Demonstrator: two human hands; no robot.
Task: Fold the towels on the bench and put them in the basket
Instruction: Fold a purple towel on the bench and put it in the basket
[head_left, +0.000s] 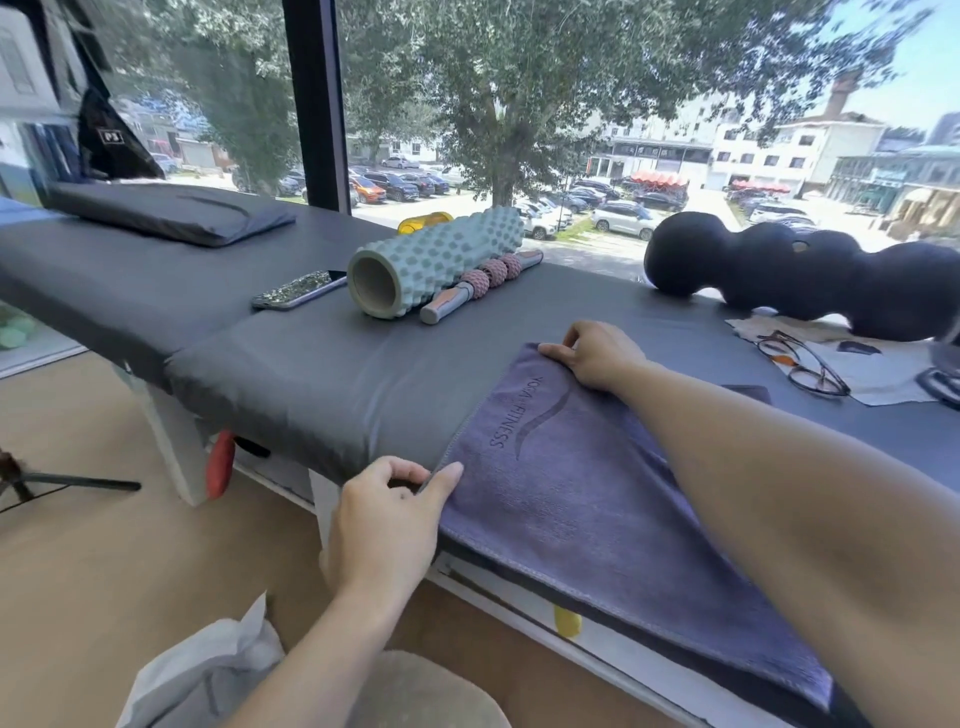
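A purple towel (566, 483) printed "YOGA FITNESS" lies flat on the grey padded bench (311, 374), its near edge along the bench's front edge. My left hand (387, 519) pinches the towel's near left corner at the bench edge. My right hand (597, 353) holds the far left corner, fingers curled over it, and my right forearm crosses above the cloth. No basket is in view.
On the bench stand a teal foam roller (431, 260), a pink massage stick (480, 283), a phone (298, 291), a dark cushion (171, 210), a black peanut roller (810, 275) and glasses (800, 364) on a cloth. A tripod leg (67, 483) is on the floor left.
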